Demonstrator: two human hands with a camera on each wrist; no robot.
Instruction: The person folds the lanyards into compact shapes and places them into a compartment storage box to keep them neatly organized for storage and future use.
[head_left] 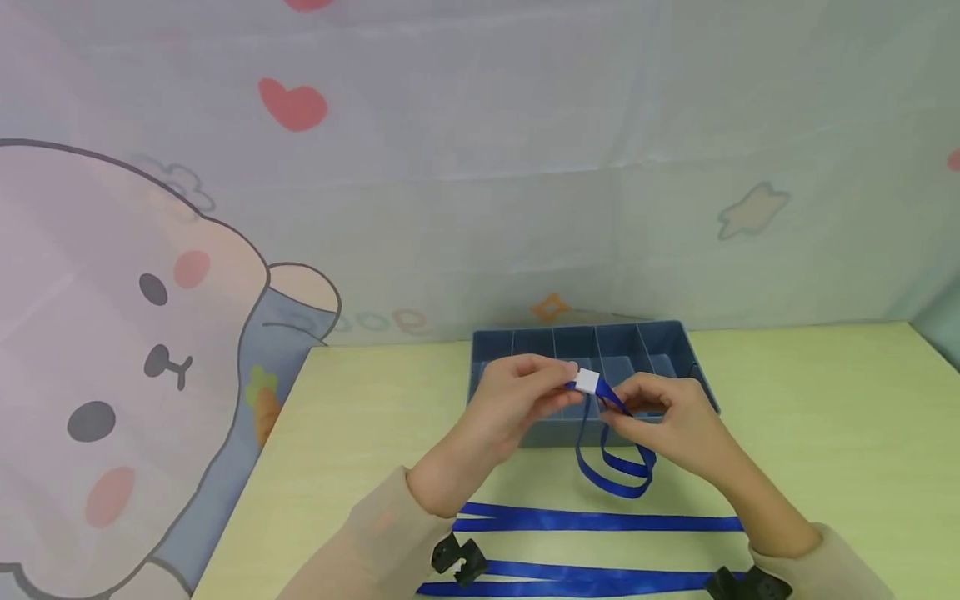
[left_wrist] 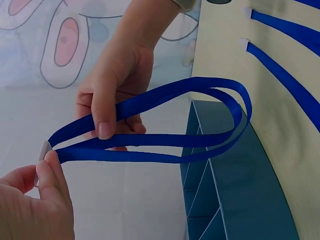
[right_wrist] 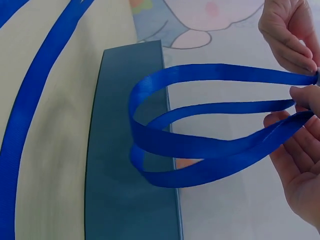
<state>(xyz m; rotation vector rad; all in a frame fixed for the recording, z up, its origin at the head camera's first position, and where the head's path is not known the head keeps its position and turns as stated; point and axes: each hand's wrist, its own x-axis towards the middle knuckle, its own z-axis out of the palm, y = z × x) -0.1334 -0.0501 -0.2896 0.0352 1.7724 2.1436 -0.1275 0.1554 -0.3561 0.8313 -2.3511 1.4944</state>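
Observation:
A blue lanyard [head_left: 622, 490] hangs in doubled loops between my two hands, above the table and in front of a compartment tray [head_left: 562, 433]. My left hand [head_left: 517, 392] pinches the white clip [head_left: 587, 381] at its end between thumb and fingers; the left wrist view shows this clip [left_wrist: 44, 150] edge-on. On the other side, my right hand [head_left: 675, 421] pinches the blue strap a short way from the clip. In the right wrist view the strap loops [right_wrist: 200, 145] droop away from the fingers, and the clip is mostly hidden.
Two more folded blue lanyards, a farther one [head_left: 600, 522] and a nearer one [head_left: 592, 579], lie across the light yellow table [head_left: 825, 417]. White end pieces [left_wrist: 245, 44] show in the left wrist view. A patterned cloth [head_left: 487, 167] hangs behind the tray.

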